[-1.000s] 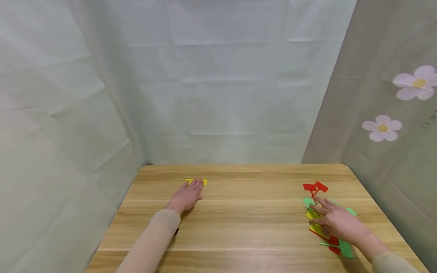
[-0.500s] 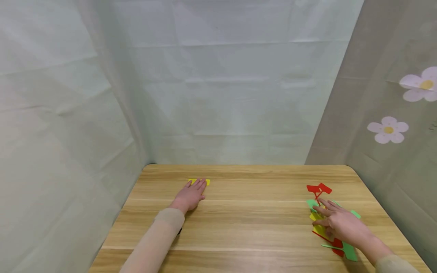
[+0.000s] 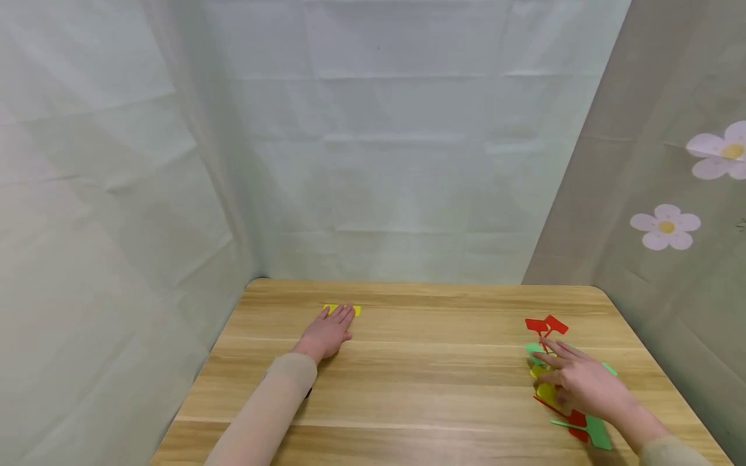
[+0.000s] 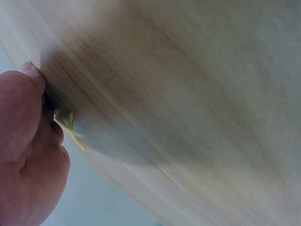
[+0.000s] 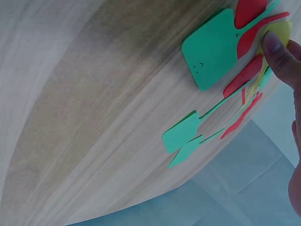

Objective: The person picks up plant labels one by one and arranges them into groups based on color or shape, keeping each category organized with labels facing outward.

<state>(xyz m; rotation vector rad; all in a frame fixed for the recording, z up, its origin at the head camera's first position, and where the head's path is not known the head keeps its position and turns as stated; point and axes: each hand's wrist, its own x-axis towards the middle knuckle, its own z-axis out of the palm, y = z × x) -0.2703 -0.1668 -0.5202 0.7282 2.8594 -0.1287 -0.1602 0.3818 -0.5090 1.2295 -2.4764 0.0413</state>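
Shifted since earlier frame: head view slightly, hands barely | left hand, fingers straight, on yellow tag near far edge of counter | right hand, thumb touching second yellow tag; pinching, cannot tell | red tags, green tags overlapping near right edge | possible risk: pile dragged by snagging stems

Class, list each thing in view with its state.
Lone yellow tag: on the table, partly covered by the left hand.
Left hand: fingers extended.
Right hand: fingers spread, thumb touching a piled yellow tag.
Piled yellow tag: partly covered.
Red tags: loosely piled, overlapping, some partly covered.
Green tags: in the same pile, some partly covered.
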